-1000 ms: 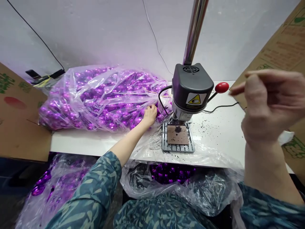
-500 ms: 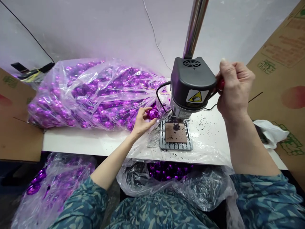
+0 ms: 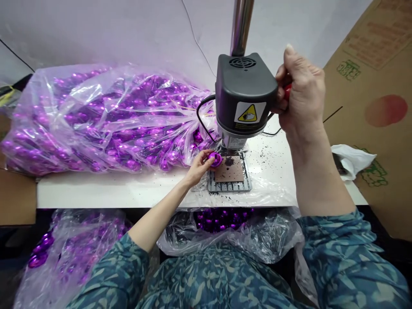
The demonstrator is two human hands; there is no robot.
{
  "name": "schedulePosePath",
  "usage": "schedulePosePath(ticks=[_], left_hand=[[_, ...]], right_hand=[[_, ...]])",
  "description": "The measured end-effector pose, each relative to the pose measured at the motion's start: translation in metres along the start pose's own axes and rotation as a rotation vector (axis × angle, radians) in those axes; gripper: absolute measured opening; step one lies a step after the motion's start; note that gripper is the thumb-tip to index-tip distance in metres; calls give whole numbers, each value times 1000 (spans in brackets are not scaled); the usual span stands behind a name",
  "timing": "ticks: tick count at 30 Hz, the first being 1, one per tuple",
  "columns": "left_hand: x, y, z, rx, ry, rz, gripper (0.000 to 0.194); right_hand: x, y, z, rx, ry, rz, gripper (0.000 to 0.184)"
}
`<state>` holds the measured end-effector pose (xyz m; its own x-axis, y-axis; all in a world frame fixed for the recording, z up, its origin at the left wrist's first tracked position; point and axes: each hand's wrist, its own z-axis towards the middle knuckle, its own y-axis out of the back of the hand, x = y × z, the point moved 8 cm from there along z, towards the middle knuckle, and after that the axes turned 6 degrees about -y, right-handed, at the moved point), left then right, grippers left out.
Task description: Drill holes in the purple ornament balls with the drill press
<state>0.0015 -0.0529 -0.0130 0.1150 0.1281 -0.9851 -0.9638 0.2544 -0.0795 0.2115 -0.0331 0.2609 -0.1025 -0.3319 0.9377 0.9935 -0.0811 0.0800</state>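
A small bench drill press (image 3: 244,96) with a grey motor head stands on a white table (image 3: 106,191). My left hand (image 3: 200,165) pinches a shiny purple ball-shaped piece (image 3: 215,159) and holds it at the left edge of the drill's base plate (image 3: 229,177), just beside the brown pad under the spindle. My right hand (image 3: 301,92) is wrapped round the red knob of the feed lever (image 3: 287,91) at the right side of the motor head. Dark drill chips lie scattered around the base plate.
A big clear plastic bag of purple pieces (image 3: 96,120) lies on the table's left half. Another open bag with purple pieces (image 3: 225,223) hangs below the table's front edge, and a third (image 3: 64,249) sits lower left. Cardboard boxes (image 3: 380,98) stand at right and left.
My left hand drew a purple piece out of the big bag and carried it right to the base plate. My right hand came down from mid-air and closed on the red lever knob.
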Motion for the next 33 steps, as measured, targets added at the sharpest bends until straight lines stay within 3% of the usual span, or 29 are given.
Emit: schedulePosePath(ticks=[3, 7, 12, 22, 29, 33], left_hand=[[-1, -6, 4, 14, -48, 58, 69], [-6, -13, 4, 49, -112, 148, 63], [1, -19, 5, 85, -107, 173, 70], [-3, -34, 6, 185, -134, 329, 57], [-17, -44, 0, 184, -280, 553, 58], [-14, -45, -5, 159, -290, 606, 57]], right_hand=[[2, 1, -5, -105, -83, 112, 43], [9, -1, -9, -150, -43, 79, 44], [8, 1, -10, -199, -1, 105, 43], [12, -1, -12, -176, 19, 58, 46], [11, 0, -12, -169, 37, 29, 48], [10, -1, -12, -161, 31, 48, 48]])
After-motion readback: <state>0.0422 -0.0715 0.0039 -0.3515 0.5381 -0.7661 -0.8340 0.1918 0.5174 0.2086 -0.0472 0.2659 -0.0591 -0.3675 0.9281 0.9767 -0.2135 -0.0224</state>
